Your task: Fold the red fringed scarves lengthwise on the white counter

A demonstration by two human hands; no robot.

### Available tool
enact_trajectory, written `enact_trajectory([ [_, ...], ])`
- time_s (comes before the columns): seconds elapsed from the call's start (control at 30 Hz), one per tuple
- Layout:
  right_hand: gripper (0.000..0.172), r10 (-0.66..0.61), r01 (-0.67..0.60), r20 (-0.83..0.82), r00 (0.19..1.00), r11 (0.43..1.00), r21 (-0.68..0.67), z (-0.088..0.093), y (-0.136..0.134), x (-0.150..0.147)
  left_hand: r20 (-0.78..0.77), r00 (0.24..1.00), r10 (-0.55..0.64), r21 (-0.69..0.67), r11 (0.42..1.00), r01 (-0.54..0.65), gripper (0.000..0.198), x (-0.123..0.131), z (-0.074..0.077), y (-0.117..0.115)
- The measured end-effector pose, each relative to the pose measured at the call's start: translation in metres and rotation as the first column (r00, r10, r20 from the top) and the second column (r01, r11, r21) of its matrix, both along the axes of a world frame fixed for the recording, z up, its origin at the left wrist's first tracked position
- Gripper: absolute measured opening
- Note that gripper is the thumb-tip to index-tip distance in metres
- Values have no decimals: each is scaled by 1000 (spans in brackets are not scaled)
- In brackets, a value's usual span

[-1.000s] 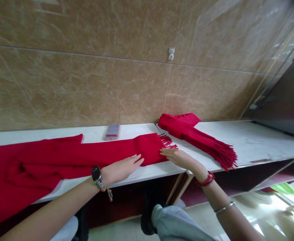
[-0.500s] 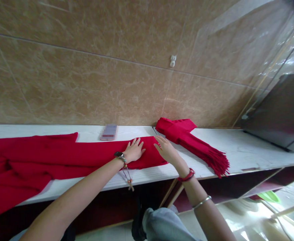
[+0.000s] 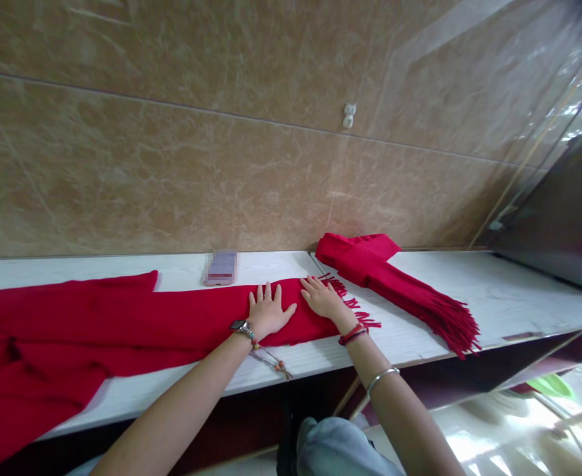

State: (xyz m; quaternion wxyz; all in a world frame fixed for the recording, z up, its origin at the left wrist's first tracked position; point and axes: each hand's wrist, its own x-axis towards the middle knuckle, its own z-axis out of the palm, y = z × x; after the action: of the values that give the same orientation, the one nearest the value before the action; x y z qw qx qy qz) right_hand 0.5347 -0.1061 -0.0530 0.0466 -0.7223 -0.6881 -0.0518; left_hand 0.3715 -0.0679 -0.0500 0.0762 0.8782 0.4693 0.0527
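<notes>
A long red scarf (image 3: pixel 186 317) lies along the white shelf top, loose and bunched at the left, flat and narrow toward its fringed right end. My left hand (image 3: pixel 270 314) rests palm down on the flat part with its fingers spread. Close beside it, my right hand (image 3: pixel 323 301) lies flat on the scarf near the fringe (image 3: pixel 353 307), fingers stretched out. To the right, apart from both hands, a second red scarf (image 3: pixel 385 274) lies folded at an angle, its fringe pointing toward the front edge.
A phone (image 3: pixel 221 268), blurred out, lies behind the scarf near the tiled wall (image 3: pixel 172 165). A dark box-like appliance (image 3: pixel 559 211) stands at the right end of the white shelf top (image 3: pixel 519 277). Open compartments lie below, and a green basin (image 3: pixel 551 385) sits low at the right.
My right hand has come down flat onto the scarf's end, and the fringe now shows spread out beyond it. My left hand stays on the scarf, fingers wider apart. The view has shifted slightly.
</notes>
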Motion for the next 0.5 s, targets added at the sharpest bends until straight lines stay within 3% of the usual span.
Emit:
enact_trajectory([
  [0.13, 41, -76, 77, 18, 997, 996, -34, 1, -7, 11, -2, 999, 42, -47, 998, -42, 83, -6, 4, -3],
  [0.27, 42, -152, 146, 54, 987, 983, 110, 9, -6, 6, 50, 998, 45, -8, 999, -44, 80, -7, 1, -6],
  [0.37, 46, -58, 52, 36, 998, 986, 157, 12, -7, -5, 124, 992, 20, 28, 999, -23, 67, -8, -2, -4],
  [0.5, 47, 89, -87, -14, 996, 990, 110, 0, -13, -18, 152, 987, 46, 37, 998, -52, 54, -11, -4, 1],
])
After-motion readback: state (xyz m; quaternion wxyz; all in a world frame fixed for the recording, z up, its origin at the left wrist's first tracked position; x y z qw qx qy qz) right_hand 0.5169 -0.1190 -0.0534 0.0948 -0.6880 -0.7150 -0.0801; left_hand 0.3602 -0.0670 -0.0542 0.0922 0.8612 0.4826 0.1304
